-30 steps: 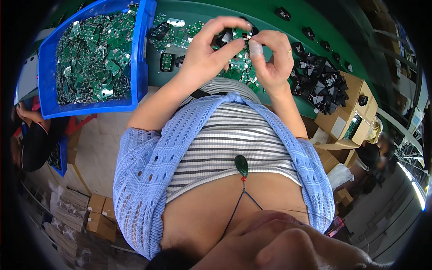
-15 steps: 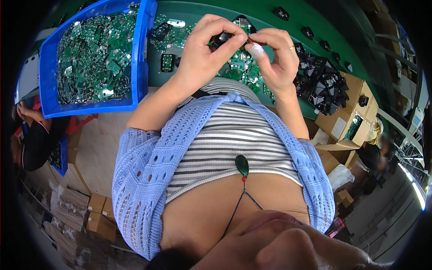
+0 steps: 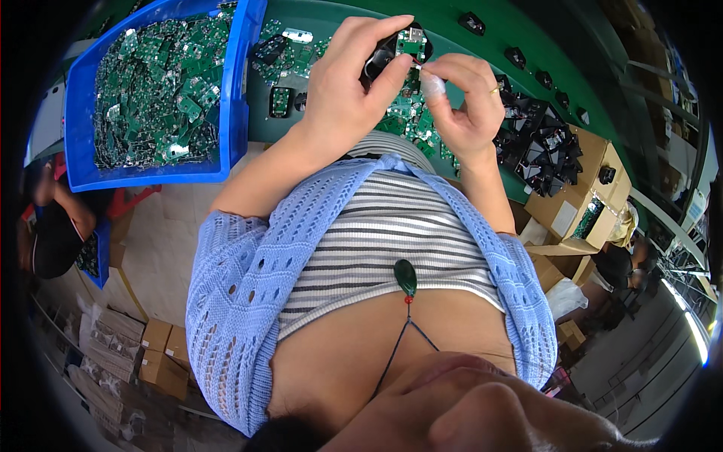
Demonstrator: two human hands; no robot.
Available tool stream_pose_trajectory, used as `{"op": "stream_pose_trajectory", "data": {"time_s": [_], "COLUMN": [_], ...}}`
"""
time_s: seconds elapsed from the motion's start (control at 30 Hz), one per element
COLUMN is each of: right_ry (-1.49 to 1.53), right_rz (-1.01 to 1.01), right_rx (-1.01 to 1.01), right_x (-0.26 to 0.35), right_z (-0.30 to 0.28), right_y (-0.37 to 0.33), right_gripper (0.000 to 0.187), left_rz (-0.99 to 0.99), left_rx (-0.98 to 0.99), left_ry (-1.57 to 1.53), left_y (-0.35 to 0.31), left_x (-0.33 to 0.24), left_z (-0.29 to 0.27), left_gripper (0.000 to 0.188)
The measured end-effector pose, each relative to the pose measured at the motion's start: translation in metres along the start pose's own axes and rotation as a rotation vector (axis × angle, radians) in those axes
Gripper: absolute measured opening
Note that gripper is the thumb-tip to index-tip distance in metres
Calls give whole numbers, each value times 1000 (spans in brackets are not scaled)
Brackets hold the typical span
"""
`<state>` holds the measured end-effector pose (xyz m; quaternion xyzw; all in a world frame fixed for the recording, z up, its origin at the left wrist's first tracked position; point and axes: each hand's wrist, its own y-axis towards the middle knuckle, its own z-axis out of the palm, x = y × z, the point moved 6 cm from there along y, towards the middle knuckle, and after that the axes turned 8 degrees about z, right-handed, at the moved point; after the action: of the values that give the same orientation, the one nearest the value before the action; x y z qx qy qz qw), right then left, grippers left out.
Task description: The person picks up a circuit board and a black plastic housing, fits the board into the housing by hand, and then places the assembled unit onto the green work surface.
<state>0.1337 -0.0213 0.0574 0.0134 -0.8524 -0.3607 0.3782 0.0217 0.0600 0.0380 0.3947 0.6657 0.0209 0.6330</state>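
Note:
Between the thumb and fingers of my left hand (image 3: 348, 83) is a black plastic housing (image 3: 382, 59), tilted so its open side shows. A small green circuit board (image 3: 411, 41) with a silver connector sits at that open side. My right hand (image 3: 468, 98) is pinched close beside it, its wrapped thumb against the index finger, on what looks like a thin wire (image 3: 419, 64) by the board. Below both hands lies a heap of loose green circuit boards (image 3: 407, 114). Another black housing with a board (image 3: 280, 102) rests on the green table left of my left hand.
A large blue bin (image 3: 235, 98) full of green circuit boards stands at the left. On the right are a pile of black housings (image 3: 546, 143) and a cardboard box (image 3: 576, 184). Several single housings (image 3: 515, 57) line the far side. Another person (image 3: 64, 226) is at far left.
My left hand has turned the housing, so the circuit board now faces up into view. My right hand has shifted slightly down and right, still pinched near it.

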Motion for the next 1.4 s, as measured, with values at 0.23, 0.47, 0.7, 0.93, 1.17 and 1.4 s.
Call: {"op": "stream_pose_trajectory", "data": {"time_s": [0.23,0.47,0.7,0.93,1.17,1.4], "right_ry": [-146,-260,-202,542,778,595], "right_rz": [-91,-126,-114,771,959,757], "right_rx": [5,6,26,33,32,-43], "right_x": [4,10,3,-32,-36,-27], "right_z": [2,4,6,13,24,7], "right_y": [0,-3,-5,-32,-39,-42], "right_gripper": [23,26,27,46,41,34], "left_rz": [42,138,75,114,-40,-666], "left_rx": [-14,-55,-63,-69,1,186], "left_ry": [80,136,63,29,-126,-640], "left_y": [0,0,-3,-4,-11,-33], "left_x": [-5,-11,-3,5,18,46], "left_z": [-1,0,2,7,16,29], "left_gripper": [34,35,32,29,28,32]}}
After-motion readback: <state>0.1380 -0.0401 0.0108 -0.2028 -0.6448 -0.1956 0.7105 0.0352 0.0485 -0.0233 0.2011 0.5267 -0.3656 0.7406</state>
